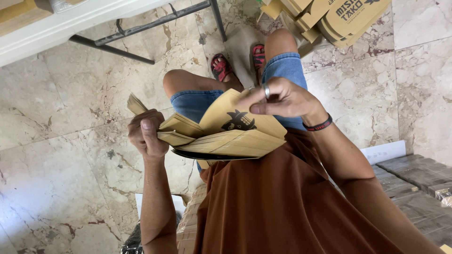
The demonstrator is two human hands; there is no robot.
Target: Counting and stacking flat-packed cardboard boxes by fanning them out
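I am sitting, and a stack of flat tan cardboard sleeves (235, 141) rests over my lap. My left hand (147, 134) grips the stack's left end, thumb on top, and the sheets there fan apart. My right hand (282, 99), with a ring and a black-and-red wristband, touches the top sleeve (226, 110) with its fingertips. That sleeve is lifted up from the stack and shows a black printed emblem (238, 121).
More folded tan cardboard packs (329, 19) are piled on the marble floor (70, 108) beyond my sandalled feet (221, 66). A white table with dark metal legs (141, 28) stands at top left. Wrapped brown bundles (414, 174) and a white sheet (383, 151) lie at right.
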